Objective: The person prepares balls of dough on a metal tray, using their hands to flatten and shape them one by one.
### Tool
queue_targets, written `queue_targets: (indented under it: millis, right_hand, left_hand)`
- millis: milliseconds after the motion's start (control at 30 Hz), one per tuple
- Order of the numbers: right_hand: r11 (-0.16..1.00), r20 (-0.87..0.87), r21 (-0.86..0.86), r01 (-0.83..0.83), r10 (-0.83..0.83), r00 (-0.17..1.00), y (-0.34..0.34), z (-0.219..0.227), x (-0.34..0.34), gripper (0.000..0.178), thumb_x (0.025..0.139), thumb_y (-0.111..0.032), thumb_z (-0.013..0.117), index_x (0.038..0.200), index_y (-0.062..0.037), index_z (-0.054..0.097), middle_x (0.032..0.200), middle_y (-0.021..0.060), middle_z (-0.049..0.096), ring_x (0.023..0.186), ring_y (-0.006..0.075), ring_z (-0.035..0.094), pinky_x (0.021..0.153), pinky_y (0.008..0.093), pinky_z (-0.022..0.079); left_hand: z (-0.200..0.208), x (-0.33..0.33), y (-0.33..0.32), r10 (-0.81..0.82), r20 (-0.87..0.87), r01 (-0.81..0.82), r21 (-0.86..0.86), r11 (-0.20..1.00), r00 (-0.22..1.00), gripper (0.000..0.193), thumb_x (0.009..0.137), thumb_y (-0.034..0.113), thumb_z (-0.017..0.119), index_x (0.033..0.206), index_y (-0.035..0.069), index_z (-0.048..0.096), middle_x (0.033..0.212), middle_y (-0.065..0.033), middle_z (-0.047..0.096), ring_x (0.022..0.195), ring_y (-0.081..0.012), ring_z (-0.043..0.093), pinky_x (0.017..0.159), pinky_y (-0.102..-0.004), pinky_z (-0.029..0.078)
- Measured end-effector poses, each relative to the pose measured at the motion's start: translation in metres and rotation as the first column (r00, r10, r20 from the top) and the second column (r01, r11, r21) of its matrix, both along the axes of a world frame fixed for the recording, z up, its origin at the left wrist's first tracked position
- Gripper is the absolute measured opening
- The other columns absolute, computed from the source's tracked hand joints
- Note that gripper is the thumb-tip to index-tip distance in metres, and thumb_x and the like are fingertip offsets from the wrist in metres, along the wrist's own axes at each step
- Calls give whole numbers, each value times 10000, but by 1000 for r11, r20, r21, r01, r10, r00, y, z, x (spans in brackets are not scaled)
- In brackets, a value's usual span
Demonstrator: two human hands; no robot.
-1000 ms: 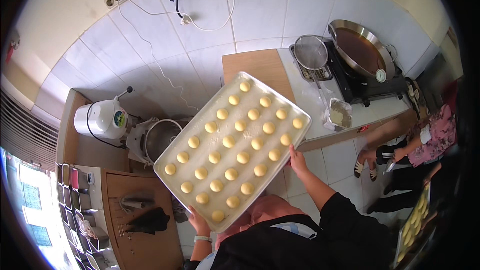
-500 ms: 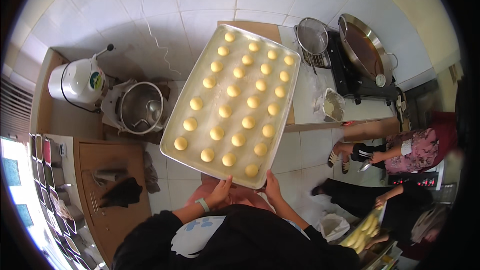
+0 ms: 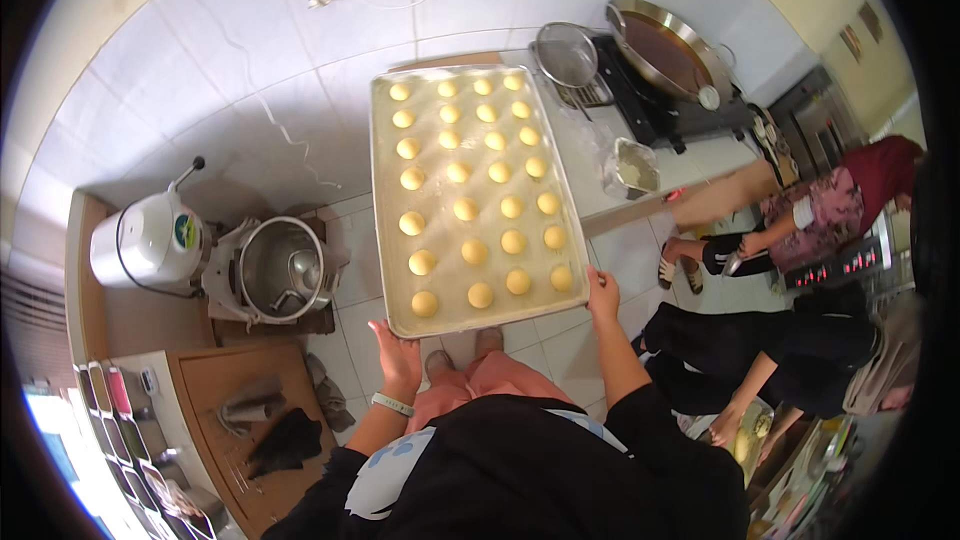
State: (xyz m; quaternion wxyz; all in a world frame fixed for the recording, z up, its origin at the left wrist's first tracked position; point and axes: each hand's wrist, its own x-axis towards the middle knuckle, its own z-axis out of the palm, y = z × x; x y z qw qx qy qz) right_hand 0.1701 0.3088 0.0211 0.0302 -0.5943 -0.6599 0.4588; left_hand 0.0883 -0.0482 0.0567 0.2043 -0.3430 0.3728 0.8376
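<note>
The person in black grips a large, rectangular, pale metal baking tray (image 3: 448,276) by its two near corners, and it stretches out ahead of the grip, away from the body. The left hand (image 3: 401,364), with a pale band (image 3: 392,404) round its wrist, is at the near left corner with its thumb spread wide; most of its fingers are hidden by the tray, so I can't tell how tightly they close. The right hand (image 3: 603,296) clasps the near right corner. Between and beyond the hands, small, round, pale yellow dough balls (image 3: 465,209) sit on the tray in four lines of seven, apart from one another. Well off to the left of the grip I see a white stand mixer (image 3: 150,240) with a round steel bowl (image 3: 261,252). Ahead and to the right of the right hand, on the counter, there's an opened bag (image 3: 632,168) of pale powder, then a round wire-mesh strainer (image 3: 567,55) and a wide steel pan (image 3: 640,68) of brown liquid on a black stove (image 3: 665,120). Farther right of the grip, a person in pink floral clothing (image 3: 822,225) stands near another in black (image 3: 750,345), who leans over.
</note>
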Motion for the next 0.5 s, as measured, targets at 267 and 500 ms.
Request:
queue_targets:
  millis: [267, 500]
  right_hand:
    - [994, -143, -80, -75, 63, 988, 3, -18, -31, 263, 848, -253, 619, 937, -5, 626, 804, 64, 619, 600, 140, 571, 482, 266, 469]
    - [555, 26, 441, -705, 778, 628, -43, 32, -112, 163, 814, -156, 609, 839, 5, 621, 697, 154, 619, 649, 309, 609, 595, 383, 474]
  left_hand:
    - [-7, 7, -16, -3, -13, 4, 88, 996, 1000, 820, 891, 628, 272, 1355, -49, 266, 1418, -136, 299, 1312, -275, 272, 1111, -395, 192]
    - [4, 3, -77, 177, -4, -176, 98, 980, 984, 881, 866, 657, 314, 1331, -90, 278, 1406, -162, 309, 1300, -296, 288, 1106, -394, 203]
